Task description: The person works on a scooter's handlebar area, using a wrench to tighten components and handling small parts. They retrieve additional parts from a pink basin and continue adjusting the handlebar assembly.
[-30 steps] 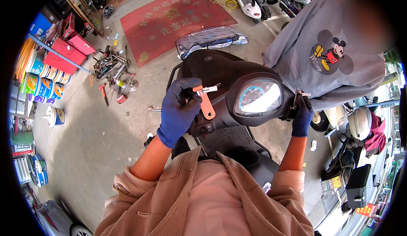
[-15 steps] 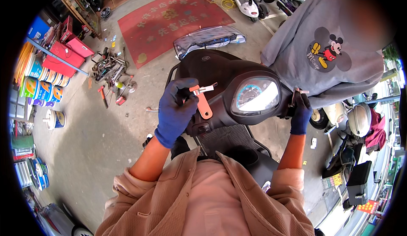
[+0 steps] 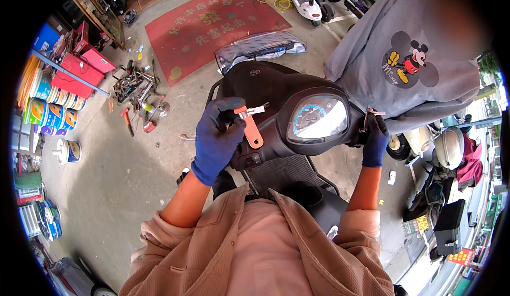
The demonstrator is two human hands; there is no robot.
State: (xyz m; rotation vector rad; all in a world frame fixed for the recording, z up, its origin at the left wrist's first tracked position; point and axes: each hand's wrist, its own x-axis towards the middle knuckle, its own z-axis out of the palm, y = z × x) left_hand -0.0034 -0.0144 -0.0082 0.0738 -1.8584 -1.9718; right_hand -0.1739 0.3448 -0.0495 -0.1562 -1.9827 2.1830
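Note:
In a blue work glove, my left hand (image 3: 218, 142) is closed on a flat orange tool (image 3: 253, 132) with a hole at its lower end. A silver metal piece (image 3: 256, 110) sticks out sideways near its top. Both are held above the left side of a black scooter's dash, beside the speedometer (image 3: 317, 117). My right hand (image 3: 376, 139), gloved alike, is at the right end of the handlebar with fingers closed. A small thin piece with a pale end (image 3: 377, 113) shows at its fingertips; its kind is unclear.
Another person in a grey sweatshirt (image 3: 366, 46) leans close on the right. Ahead lies a red mat (image 3: 212, 25). Loose tools and metal parts (image 3: 139, 91) cover the floor at left, near paint buckets (image 3: 68, 150). Parked scooters (image 3: 306, 1) stand behind; a white helmet (image 3: 450, 148) is at right.
Both hands keep almost the same pose and hold. The whole view has shifted slightly, with things appearing a little further left.

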